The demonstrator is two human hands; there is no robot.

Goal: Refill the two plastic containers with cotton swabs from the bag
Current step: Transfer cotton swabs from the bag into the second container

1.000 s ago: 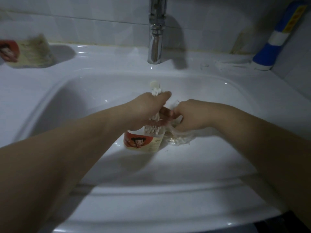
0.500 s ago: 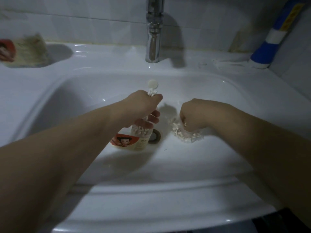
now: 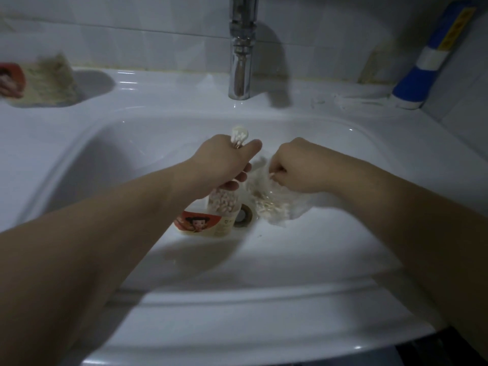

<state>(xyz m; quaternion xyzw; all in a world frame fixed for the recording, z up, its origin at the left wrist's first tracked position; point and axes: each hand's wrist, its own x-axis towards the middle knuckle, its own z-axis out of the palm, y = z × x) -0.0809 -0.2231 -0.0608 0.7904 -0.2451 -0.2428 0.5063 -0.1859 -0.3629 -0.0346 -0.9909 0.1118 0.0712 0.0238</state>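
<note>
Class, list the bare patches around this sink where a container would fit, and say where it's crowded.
Free: the basin floor between the container, bag and front rim; the ledge between the second container and the tap. Crowded: around the drain, where left hand, right hand, swabs, container and bag meet.

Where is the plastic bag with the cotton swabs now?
In the head view, the bag sits in the sink basin, just right of the drain, under the right hand.
</note>
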